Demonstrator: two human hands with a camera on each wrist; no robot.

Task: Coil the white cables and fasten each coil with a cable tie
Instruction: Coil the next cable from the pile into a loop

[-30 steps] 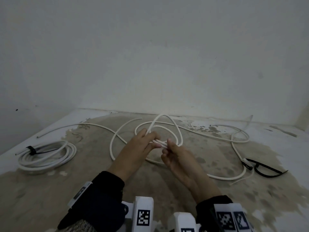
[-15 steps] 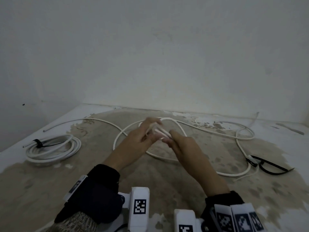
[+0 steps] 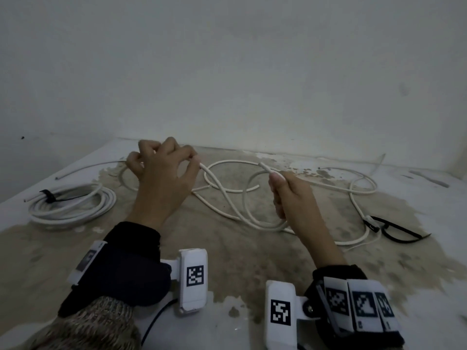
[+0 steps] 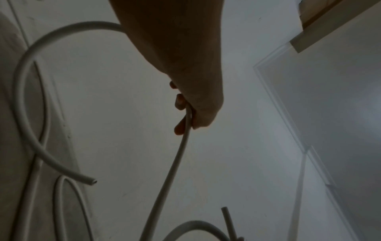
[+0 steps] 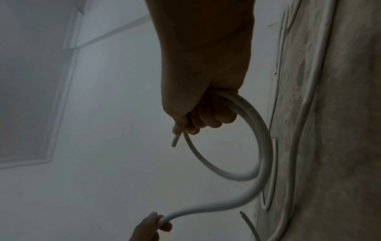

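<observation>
A long white cable sprawls in loose curves over the stained floor. My left hand is raised at centre left and pinches one strand between thumb and forefinger; the left wrist view shows that pinch with the cable running down from it. To its right, my right hand grips a small loop of the same cable, whose cut end sticks out above the fist. In the right wrist view the loop curves from the fist down to my left hand.
A finished white coil, bound with a black tie, lies at the left. Loose black cable ties lie at the right beside more cable. A pale wall rises close behind the floor.
My hands were together on the cable at the centre. They have drawn apart, the left one up and to the left, and a length of cable now spans between them.
</observation>
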